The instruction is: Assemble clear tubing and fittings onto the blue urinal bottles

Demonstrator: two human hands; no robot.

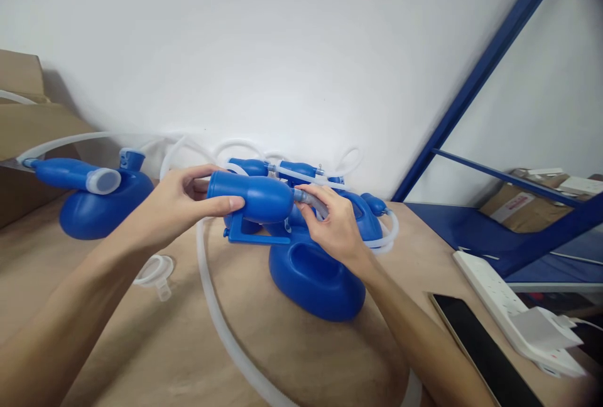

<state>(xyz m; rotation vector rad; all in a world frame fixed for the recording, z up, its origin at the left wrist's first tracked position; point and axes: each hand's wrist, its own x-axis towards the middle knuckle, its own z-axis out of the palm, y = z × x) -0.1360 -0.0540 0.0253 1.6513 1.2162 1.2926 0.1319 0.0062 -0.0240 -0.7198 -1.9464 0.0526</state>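
Note:
My left hand (pixel 195 200) is wrapped round the wide left end of a blue cylinder (pixel 257 196) that has a flat blue handle below it. At the cylinder's narrow right end, my right hand (pixel 330 218) pinches the end of a clear hose (pixel 313 203) where it meets the blue tip. Just below my right hand, a blue bottle (pixel 318 281) with a moulded grip hollow rests on the table. A clear plastic cap (pixel 155 271) with a tab lies near my left forearm. A white hose (pixel 219 319) curves down the table's middle.
More blue bottles (pixel 106 206) and blue cylinders (pixel 66 173) with white hoses lie at the left and behind my hands. Cardboard boxes (pixel 28 137) stand far left. At the right are a phone (pixel 480 344), a white power strip (pixel 494 294) and a blue metal frame (pixel 480 80).

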